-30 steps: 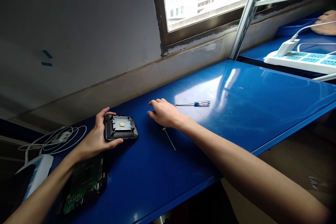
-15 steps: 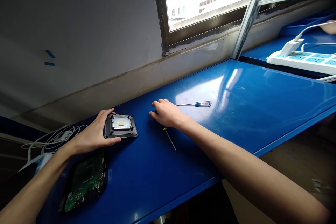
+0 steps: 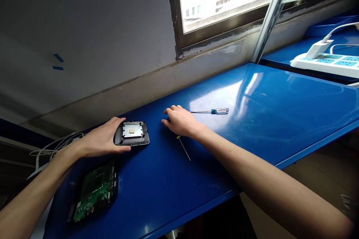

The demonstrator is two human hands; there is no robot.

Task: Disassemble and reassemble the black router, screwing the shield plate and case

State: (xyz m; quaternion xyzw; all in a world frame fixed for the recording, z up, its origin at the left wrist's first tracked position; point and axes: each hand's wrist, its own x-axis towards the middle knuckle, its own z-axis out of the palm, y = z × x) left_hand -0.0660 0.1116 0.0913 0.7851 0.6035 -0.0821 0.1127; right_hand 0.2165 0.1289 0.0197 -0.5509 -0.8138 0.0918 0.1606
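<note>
My left hand (image 3: 105, 138) grips the left side of a black plastic cover (image 3: 146, 140), thumb along its near edge and fingers at the far edge. Inside the cover lies a silver metal plate (image 3: 137, 130) bearing a small beige pad (image 3: 131, 131). My right hand (image 3: 181, 120) is low over the blue table, fingers bent and parted from the thumb; nothing shows between them, though the palm is hidden. Just below it lies a thin screwdriver with a yellow end (image 3: 184, 149). To its right rests a clear-and-blue-handled screwdriver (image 3: 219, 111).
A green circuit board (image 3: 97, 190) in a black housing sits at the table's near left, under my left forearm. White cables (image 3: 57, 147) bunch behind that arm. At the far right are a white power strip (image 3: 325, 63) with a plugged-in charger and a metal post (image 3: 269, 22).
The whole view has shifted slightly, so things appear a little farther right. My left hand still grips the cover, which looks slightly flatter. My right hand stays in about the same place.
</note>
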